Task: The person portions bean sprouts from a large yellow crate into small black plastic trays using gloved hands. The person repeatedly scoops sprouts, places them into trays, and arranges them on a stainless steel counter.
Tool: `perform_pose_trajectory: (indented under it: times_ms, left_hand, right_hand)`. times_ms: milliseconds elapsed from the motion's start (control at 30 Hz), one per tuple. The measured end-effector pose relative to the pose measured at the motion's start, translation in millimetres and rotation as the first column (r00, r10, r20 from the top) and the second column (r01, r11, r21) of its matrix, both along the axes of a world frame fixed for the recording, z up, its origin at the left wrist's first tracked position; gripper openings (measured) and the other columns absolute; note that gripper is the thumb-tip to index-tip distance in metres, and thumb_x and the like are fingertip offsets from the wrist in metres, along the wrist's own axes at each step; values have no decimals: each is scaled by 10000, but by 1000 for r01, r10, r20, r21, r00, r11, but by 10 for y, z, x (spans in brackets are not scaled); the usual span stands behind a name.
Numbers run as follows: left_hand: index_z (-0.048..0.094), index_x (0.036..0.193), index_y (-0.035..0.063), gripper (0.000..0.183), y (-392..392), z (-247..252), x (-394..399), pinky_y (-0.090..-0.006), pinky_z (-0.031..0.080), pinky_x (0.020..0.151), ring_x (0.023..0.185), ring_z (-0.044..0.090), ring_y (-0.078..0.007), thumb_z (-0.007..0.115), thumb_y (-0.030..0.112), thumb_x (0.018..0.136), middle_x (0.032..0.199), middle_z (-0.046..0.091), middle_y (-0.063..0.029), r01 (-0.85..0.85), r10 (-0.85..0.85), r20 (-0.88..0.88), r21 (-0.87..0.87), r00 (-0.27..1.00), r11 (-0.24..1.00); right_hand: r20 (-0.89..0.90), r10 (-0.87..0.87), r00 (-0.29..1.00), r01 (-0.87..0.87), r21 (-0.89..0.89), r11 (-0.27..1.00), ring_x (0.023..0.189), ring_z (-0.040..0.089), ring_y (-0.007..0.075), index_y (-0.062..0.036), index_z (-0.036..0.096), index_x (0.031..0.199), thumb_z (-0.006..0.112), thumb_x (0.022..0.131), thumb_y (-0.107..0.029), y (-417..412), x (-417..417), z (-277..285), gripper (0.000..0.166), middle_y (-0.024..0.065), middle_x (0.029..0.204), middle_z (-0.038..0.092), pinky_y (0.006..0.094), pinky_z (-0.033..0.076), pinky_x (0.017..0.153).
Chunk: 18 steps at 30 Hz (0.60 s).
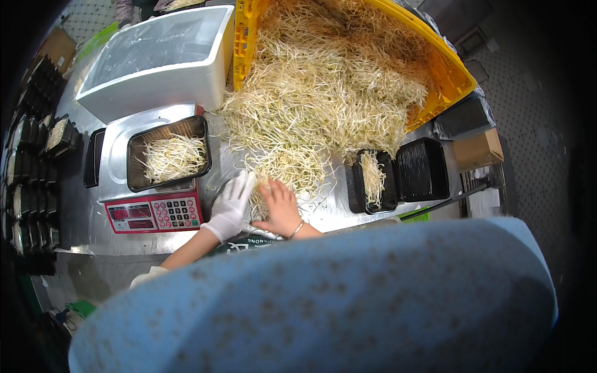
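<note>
My left hand (232, 205) wears a white glove and lies with its fingers straight against the left side of a small heap of bean sprouts (291, 170). Bare, with a bangle at the wrist, my right hand (281, 210) rests on the near edge of that heap, fingers a little apart. Some sprouts lie between the two hands. To the left, a black plastic tray (136, 163) partly filled with sprouts sits tilted on a red digital scale (154, 214) with a metal platform. Beyond the hands spreads a large mound of bean sprouts (317, 93).
A yellow plastic crate (447, 88) lies on its side behind the mound. At back left stands a white foam box (154, 88). On the right are a sprout-holding black tray (389, 186), stacked black trays (422, 170) and a cardboard box (478, 149). Filled trays (32, 200) line the far left.
</note>
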<state>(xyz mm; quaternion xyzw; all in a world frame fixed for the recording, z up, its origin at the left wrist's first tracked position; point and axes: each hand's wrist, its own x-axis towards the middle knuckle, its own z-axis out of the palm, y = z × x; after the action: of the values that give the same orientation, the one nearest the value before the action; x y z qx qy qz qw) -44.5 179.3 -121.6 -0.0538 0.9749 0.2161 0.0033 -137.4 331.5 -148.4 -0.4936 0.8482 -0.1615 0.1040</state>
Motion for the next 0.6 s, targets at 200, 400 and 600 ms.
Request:
perform_pose_trajectory:
  times_ms: [200,400,600]
  left_hand:
    - [306,1346,45,647,-131,-391,-690,-355,365,935,1048,486,-296,515,54,733,1102,504,-151,123,-161,-137,-254,977,959]
    - [581,1051,136,324,-194,-281,-554,-385,461,717,859,560,-272,589,107,728,877,565,-126,-128,115,-127,-94,985,987]
    - [574,1106,100,352,-30,-255,-317,-358,469,769,908,583,-275,636,176,768,951,608,-109,126,-133,-324,-41,937,991]
  right_hand:
    - [-64,-83,995,74,-133,988,1207,296,416,-30,283,1336,666,607,-167,123,-170,-255,835,207,1381,250,441,306,1006]
    - [329,-126,936,222,-272,936,1032,504,322,-31,528,1125,609,651,-59,406,-728,250,481,168,1082,529,358,434,888]
    - [749,-41,661,405,-310,860,1022,520,284,-32,509,1179,621,681,-92,332,-789,50,514,155,1124,509,325,418,908]
